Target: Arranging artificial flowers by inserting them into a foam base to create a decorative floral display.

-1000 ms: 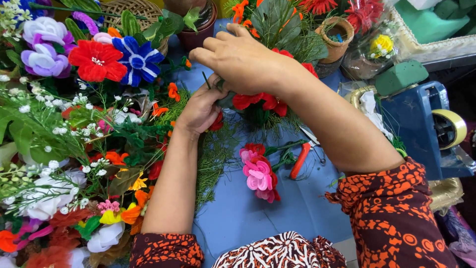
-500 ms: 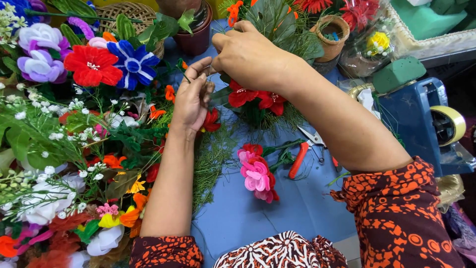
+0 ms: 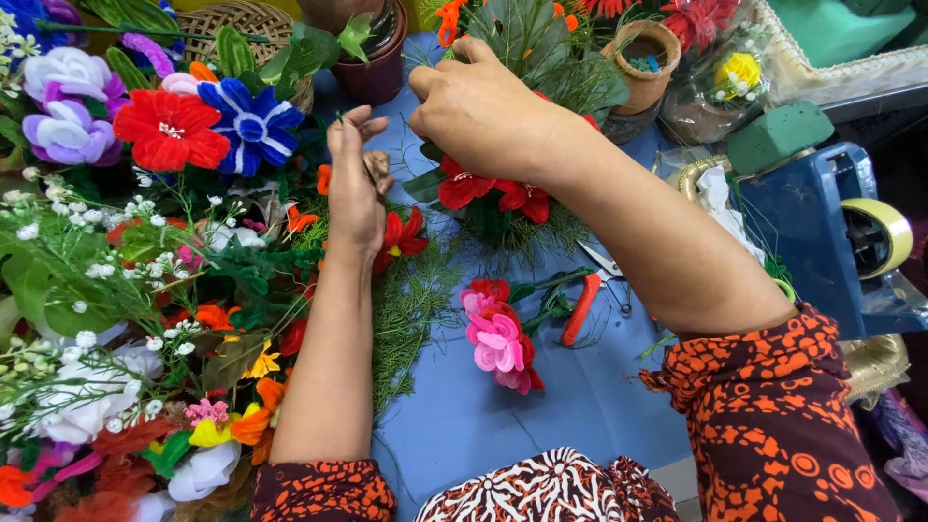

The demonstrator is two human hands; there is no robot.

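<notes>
Flowers crowd the blue counter (image 3: pixel 503 425); her left hand (image 3: pixel 356 184) pinches a thin green stem (image 3: pixel 340 124), right hand (image 3: pixel 483 111) closed on foliage above the red flowers (image 3: pixel 488 191) beyond; steady, gentle fingers seem best

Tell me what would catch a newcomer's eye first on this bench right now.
Probably the bright heap of artificial flowers on the left, above all the red flower and the blue flower at its top. Next, the left hand and right hand raised close together at centre over a red-flowered arrangement. Below them, a pink flower lies on the blue table.
</notes>
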